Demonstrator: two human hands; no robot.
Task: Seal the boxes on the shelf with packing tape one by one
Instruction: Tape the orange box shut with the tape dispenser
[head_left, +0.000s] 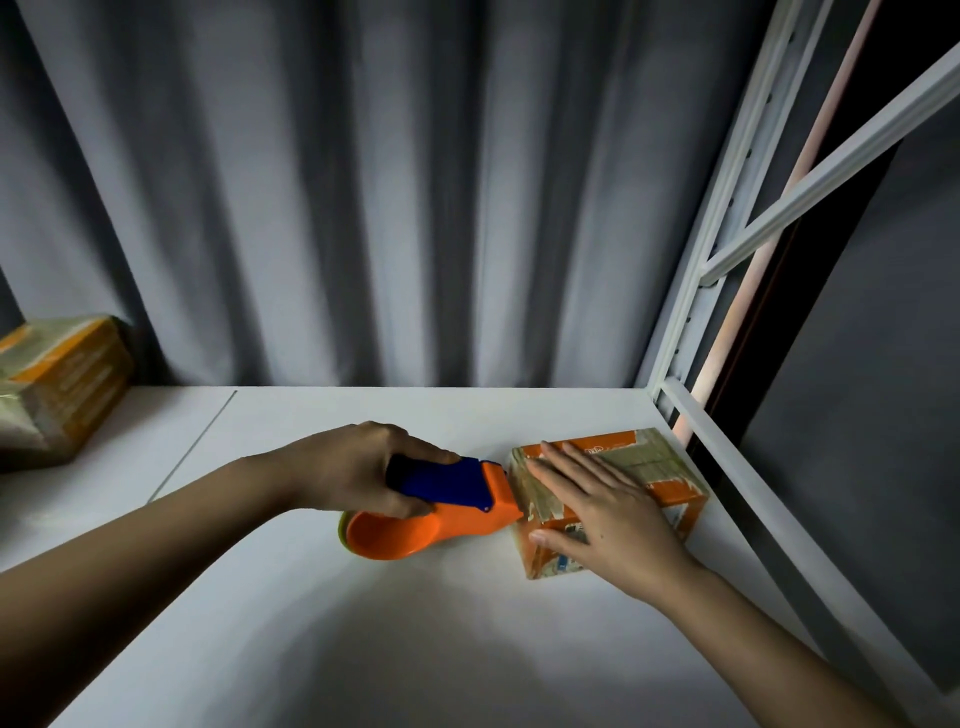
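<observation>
A small orange box (675, 491), crossed by bands of tan tape, stands on the white shelf (363, 623) near its right edge. My right hand (597, 509) lies flat on the box's top with straight fingers, the thumb down its near side. My left hand (363, 467) grips the blue handle of an orange tape dispenser (441, 525). The dispenser's front edge touches the left side of the box.
Another orange box (62, 384) wrapped in tape sits at the far left of the shelf. A grey curtain (363, 182) hangs behind. The white metal shelf frame (727, 234) with a diagonal brace rises at the right edge.
</observation>
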